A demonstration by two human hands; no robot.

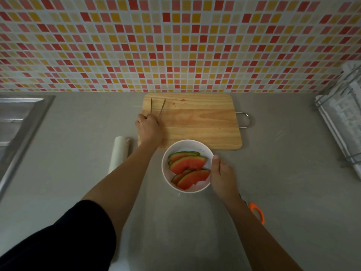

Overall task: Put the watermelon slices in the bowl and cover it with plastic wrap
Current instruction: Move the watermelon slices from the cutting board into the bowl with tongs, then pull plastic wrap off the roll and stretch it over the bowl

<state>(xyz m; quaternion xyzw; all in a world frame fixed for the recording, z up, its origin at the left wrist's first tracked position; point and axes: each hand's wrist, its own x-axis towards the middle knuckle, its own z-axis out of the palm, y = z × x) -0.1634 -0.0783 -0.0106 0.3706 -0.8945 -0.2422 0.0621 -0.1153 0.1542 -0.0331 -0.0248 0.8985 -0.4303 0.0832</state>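
A white bowl (176,147) stands on the grey counter just in front of the wooden cutting board (199,122). Several watermelon slices (188,163) with green rinds lie inside it. My right hand (221,173) grips the bowl's right rim, thumb over the edge. My left hand (149,129) rests on the board's left end, closed around metal tongs (161,109) whose tips point toward the wall and lie spread on the wood. A white roll of plastic wrap (119,153) lies on the counter left of the bowl, partly behind my left forearm.
A steel sink (19,122) fills the left edge. A wire dish rack (341,122) sits at the right. An orange-handled tool (257,212) lies partly under my right forearm. The tiled wall rises behind the board, whose metal handle (244,120) sticks out right.
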